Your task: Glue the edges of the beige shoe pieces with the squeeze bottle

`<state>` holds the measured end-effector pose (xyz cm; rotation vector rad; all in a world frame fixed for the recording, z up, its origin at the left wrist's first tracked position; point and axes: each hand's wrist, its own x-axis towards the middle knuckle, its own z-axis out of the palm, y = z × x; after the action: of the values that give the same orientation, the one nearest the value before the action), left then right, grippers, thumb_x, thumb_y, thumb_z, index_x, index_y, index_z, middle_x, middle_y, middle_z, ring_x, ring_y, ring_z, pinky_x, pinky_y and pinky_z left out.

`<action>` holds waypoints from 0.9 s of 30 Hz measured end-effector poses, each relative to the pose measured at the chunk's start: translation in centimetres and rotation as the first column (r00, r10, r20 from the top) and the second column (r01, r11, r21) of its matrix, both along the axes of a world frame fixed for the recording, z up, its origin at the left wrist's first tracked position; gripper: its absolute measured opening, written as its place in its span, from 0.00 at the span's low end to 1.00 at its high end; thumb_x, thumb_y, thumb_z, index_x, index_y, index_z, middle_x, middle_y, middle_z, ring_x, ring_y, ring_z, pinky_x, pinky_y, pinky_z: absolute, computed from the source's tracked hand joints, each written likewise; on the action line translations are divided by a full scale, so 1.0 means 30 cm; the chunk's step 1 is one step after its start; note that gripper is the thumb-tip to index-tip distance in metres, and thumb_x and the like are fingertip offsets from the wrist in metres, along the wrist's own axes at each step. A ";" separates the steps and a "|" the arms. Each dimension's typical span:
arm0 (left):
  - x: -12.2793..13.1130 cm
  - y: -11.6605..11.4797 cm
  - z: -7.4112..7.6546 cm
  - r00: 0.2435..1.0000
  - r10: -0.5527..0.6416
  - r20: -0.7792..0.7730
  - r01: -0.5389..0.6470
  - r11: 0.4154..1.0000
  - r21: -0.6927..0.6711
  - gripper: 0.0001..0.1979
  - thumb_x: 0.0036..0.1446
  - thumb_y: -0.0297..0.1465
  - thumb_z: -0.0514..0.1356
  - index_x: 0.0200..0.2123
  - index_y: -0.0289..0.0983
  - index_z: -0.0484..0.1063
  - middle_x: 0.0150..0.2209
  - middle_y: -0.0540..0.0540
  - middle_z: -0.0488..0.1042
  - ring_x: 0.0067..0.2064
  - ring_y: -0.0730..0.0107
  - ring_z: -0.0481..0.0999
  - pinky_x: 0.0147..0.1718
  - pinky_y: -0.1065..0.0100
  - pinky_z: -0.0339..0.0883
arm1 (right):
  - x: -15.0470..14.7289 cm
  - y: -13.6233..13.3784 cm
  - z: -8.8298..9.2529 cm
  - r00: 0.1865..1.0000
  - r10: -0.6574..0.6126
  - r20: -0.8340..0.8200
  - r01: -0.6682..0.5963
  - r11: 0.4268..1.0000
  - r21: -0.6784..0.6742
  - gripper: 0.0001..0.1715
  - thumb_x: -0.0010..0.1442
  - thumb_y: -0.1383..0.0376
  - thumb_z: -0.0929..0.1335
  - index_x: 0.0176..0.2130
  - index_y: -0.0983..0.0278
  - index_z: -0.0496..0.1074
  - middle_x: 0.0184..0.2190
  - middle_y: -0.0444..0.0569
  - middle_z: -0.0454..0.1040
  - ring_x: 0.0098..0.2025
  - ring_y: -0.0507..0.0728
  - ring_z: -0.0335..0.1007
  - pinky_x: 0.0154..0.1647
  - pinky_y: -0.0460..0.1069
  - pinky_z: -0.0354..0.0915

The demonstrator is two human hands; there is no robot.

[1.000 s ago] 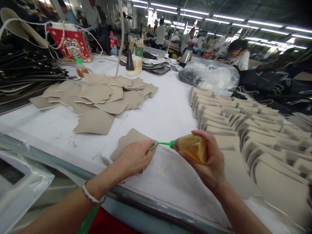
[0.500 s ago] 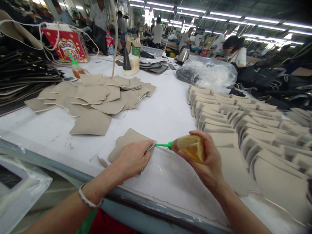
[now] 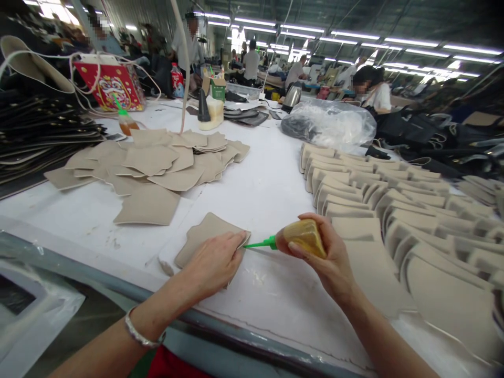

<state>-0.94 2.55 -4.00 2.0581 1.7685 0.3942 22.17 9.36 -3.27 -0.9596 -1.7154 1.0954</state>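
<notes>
A beige shaped panel [image 3: 202, 233] lies on the white table in front of me. My left hand [image 3: 214, 260] rests over its right half, with the fingers closed on the edge near the right corner. My right hand [image 3: 328, 249] is wrapped round a glue bottle [image 3: 301, 239] with amber liquid inside, tilted so that its green nozzle [image 3: 260, 243] points left. The nozzle's tip is at the panel's right edge, just beside my left fingertips. Whether it touches the edge is hard to see.
Loose beige panels [image 3: 151, 160] are heaped at the left back. Rows of folded beige pieces [image 3: 429, 268] fill the right side. Behind are a second glue bottle [image 3: 126, 123], a red box [image 3: 108, 84], a plastic bag [image 3: 333, 123] and black pieces [image 3: 43, 131]. People sit farther back.
The nozzle tip has slid down along the panel's right edge, toward me, as my right hand moved slightly left. My left hand keeps its hold on the panel.
</notes>
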 end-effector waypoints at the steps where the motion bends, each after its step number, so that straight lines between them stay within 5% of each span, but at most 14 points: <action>1: 0.001 -0.001 0.000 1.000 0.000 -0.002 0.000 1.000 -0.001 0.22 0.63 0.23 0.48 0.60 0.35 0.64 0.49 0.43 0.72 0.47 0.57 0.73 0.50 0.59 0.67 | 0.001 0.003 -0.003 1.000 -0.024 -0.009 0.024 1.000 0.006 0.29 0.54 0.56 0.77 0.50 0.58 0.65 0.36 0.43 0.68 0.34 0.56 0.66 0.33 0.48 0.64; 4: 0.003 -0.003 0.003 1.000 -0.004 -0.007 0.004 1.000 -0.006 0.23 0.63 0.23 0.47 0.60 0.35 0.63 0.48 0.43 0.72 0.46 0.57 0.73 0.50 0.58 0.68 | 0.003 0.005 -0.009 0.997 -0.082 -0.007 0.082 0.996 0.047 0.30 0.53 0.56 0.77 0.51 0.57 0.65 0.36 0.43 0.68 0.35 0.56 0.65 0.35 0.48 0.63; 10: -0.003 -0.004 0.004 1.000 0.000 0.011 0.000 1.000 -0.022 0.23 0.62 0.23 0.47 0.60 0.35 0.63 0.49 0.42 0.72 0.48 0.58 0.72 0.53 0.59 0.65 | 0.008 -0.005 -0.002 0.998 0.064 -0.011 -0.065 0.996 -0.058 0.28 0.54 0.57 0.76 0.50 0.58 0.65 0.36 0.43 0.68 0.34 0.55 0.65 0.34 0.48 0.63; 15: -0.014 -0.012 -0.009 0.999 -0.016 0.047 0.016 1.000 0.013 0.22 0.64 0.25 0.46 0.60 0.35 0.63 0.52 0.43 0.70 0.50 0.59 0.71 0.56 0.61 0.63 | 0.006 -0.002 -0.008 0.999 -0.038 -0.036 0.037 0.999 -0.027 0.30 0.53 0.56 0.77 0.50 0.58 0.64 0.36 0.43 0.68 0.35 0.56 0.65 0.36 0.49 0.63; 20: -0.022 -0.020 -0.011 0.996 -0.018 0.086 0.017 1.000 0.017 0.21 0.65 0.26 0.46 0.59 0.34 0.63 0.50 0.42 0.71 0.49 0.59 0.71 0.55 0.62 0.63 | 0.008 -0.048 -0.004 0.996 0.091 0.001 -0.090 0.987 -0.132 0.29 0.55 0.54 0.76 0.50 0.58 0.64 0.35 0.42 0.68 0.33 0.56 0.65 0.33 0.49 0.62; 27: -0.018 -0.023 -0.012 0.996 -0.016 0.093 0.014 1.000 0.017 0.21 0.65 0.26 0.46 0.59 0.32 0.64 0.45 0.41 0.71 0.47 0.57 0.71 0.50 0.59 0.65 | 0.011 -0.084 -0.002 0.999 0.034 0.017 -0.032 0.996 -0.080 0.29 0.54 0.55 0.76 0.50 0.57 0.64 0.36 0.42 0.68 0.34 0.56 0.65 0.34 0.48 0.62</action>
<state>-1.47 1.86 -4.35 2.0288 1.6995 0.4934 22.49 6.83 -3.34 -0.9967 -1.7184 1.1881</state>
